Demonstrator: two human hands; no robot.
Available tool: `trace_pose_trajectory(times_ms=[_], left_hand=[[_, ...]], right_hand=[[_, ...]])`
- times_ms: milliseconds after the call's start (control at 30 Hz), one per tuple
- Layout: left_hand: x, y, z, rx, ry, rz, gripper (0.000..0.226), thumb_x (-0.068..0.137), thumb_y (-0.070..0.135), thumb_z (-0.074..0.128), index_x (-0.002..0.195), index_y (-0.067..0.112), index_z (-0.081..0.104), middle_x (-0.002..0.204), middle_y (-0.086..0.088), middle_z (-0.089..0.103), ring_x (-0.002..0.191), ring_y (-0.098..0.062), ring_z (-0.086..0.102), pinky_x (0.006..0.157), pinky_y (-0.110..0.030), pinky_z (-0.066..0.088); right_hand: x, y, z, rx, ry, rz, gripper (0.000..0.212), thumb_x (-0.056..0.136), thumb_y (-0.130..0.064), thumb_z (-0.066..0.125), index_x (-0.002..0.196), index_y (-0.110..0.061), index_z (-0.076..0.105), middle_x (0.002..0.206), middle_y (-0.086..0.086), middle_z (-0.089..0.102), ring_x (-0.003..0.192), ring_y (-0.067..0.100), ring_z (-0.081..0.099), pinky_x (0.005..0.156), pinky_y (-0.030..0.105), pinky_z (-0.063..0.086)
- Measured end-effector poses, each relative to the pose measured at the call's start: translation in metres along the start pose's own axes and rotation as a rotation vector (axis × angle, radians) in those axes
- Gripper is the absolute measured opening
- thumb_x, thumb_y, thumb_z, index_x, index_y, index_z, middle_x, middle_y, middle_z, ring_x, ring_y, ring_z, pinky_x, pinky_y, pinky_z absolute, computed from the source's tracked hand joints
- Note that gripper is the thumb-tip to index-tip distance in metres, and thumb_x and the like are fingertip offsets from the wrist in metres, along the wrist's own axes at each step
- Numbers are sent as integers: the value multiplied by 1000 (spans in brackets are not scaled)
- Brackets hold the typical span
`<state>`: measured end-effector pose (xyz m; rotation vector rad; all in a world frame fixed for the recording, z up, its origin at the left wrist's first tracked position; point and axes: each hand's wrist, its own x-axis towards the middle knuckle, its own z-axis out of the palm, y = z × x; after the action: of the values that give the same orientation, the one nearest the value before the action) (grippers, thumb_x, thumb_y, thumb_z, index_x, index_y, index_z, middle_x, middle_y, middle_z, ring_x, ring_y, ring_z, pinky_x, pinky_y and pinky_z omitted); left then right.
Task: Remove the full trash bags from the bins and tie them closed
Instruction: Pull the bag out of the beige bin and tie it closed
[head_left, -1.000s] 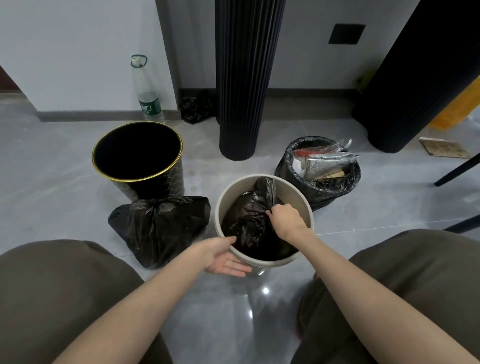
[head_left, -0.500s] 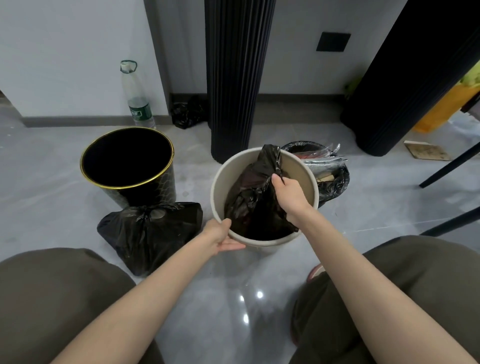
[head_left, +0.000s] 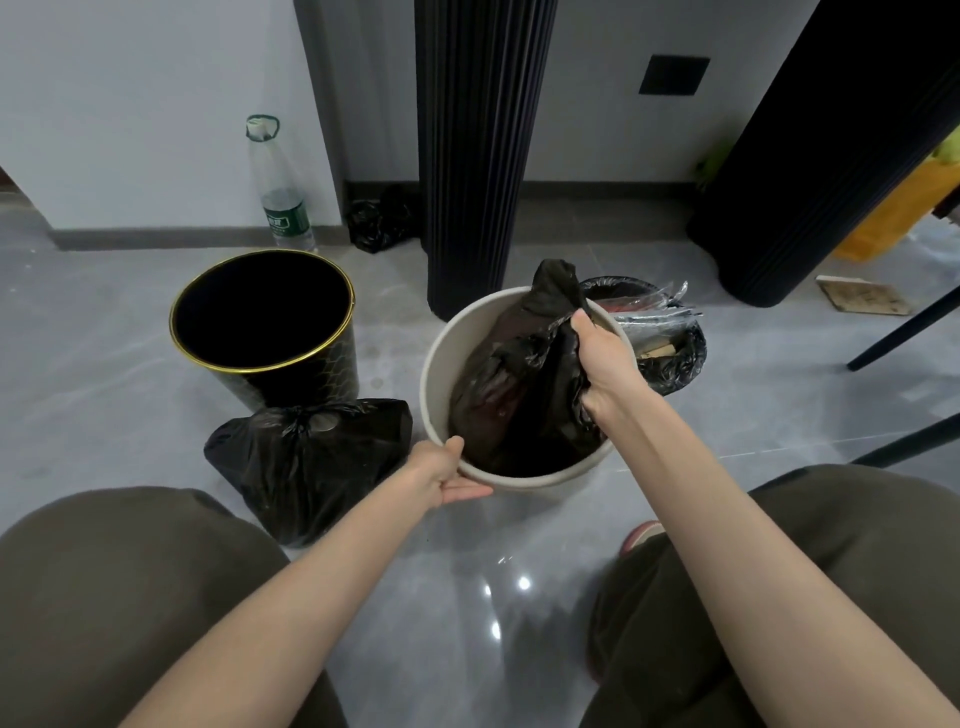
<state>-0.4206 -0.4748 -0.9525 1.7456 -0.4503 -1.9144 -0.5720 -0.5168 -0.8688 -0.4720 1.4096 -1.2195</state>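
Note:
A beige round bin (head_left: 435, 374) stands in the middle of the floor with a black trash bag (head_left: 511, 384) inside it. My right hand (head_left: 602, 358) grips the gathered top of that bag, whose neck sticks up above the rim. My left hand (head_left: 449, 475) holds the bin's near rim, thumb on top and fingers underneath. A tied black bag (head_left: 306, 457) lies on the floor to the left. Behind the beige bin sits a third bin lined with a black bag (head_left: 670, 358) full of plastic wrappers.
An empty black bin with a gold rim (head_left: 265, 322) stands at the left. A plastic bottle (head_left: 280, 192) and a small black bag (head_left: 376, 221) are by the wall. Two black ribbed columns (head_left: 480, 145) rise behind. My knees frame the lower view.
My right hand has pulled the bag upward so that its neck rises above the rim. My left hand closed in from below and took hold of the bin's near rim.

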Motion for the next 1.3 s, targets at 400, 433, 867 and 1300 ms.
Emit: trace_pose_trajectory(times_ms=[400,433,867,1300], left_hand=[[12,6,-3,-13,9,32,39,102,21,35,131,-4,38,119,-34,56,108,-45,59,63,-42,52],[14,5,-4,-32,3,33,39,102,21,33,132,-4,37,121,-34,56,109,-45,58,67,-41,53],[64,14,-21,-289,-33,103,41,102,15,36,137,-7,35,135,-30,47,123,-41,49,93,-48,44],[102,86,-7,-415,-142,300,45,103,16,27,146,29,26,150,-4,36,134,-24,42,108,-42,33]], right_hand=[[-19,-36,9,189,-46,-112,50,90,-47,49,125,-12,58,115,10,69,103,30,67,95,51,49],[-24,-40,12,186,-27,-144,47,92,-45,47,124,-12,59,113,8,69,101,28,68,94,49,51],[-62,-76,14,121,175,-515,28,98,-43,37,95,-24,58,118,-4,61,119,18,55,108,44,40],[-21,-43,-5,26,248,-427,32,98,-42,37,92,-20,59,109,2,66,107,20,61,102,44,46]])
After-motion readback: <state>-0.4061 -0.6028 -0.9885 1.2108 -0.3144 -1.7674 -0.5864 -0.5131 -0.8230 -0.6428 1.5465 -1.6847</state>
